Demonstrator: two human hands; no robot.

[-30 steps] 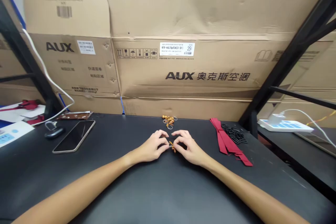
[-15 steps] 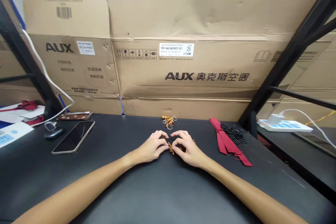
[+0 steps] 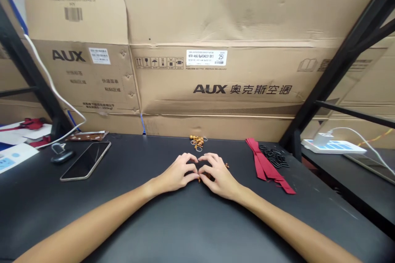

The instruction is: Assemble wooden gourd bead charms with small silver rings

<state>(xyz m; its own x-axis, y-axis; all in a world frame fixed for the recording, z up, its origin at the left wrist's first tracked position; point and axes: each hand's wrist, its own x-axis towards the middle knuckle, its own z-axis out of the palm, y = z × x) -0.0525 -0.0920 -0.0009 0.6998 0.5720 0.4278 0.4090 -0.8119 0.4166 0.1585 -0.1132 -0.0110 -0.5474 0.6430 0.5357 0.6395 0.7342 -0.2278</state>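
My left hand (image 3: 182, 171) and my right hand (image 3: 219, 176) meet over the middle of the black table, thumbs and fingertips curled toward each other. Pinched between them is a small beaded keychain (image 3: 199, 179) with brownish-yellow beads. The fingers cover most of it, and only a few beads show under the thumb tips. A few more amber-coloured beads (image 3: 227, 165) peek out just behind my right hand. Farther back lies a small pile of beaded keychains (image 3: 197, 140) with metal rings.
Red ribbon strips (image 3: 268, 166) and a heap of black clasps (image 3: 276, 157) lie to the right. On the left are a phone (image 3: 86, 161), a dark key fob (image 3: 63, 155) and a brown wrapper (image 3: 89, 136). Cardboard (image 3: 210, 102) walls the back; a power strip (image 3: 336, 146) stands right.
My right hand has shifted slightly left, closing in on my left fingertips. The beaded keychain between them is more hidden, while the beads behind my right hand show more.
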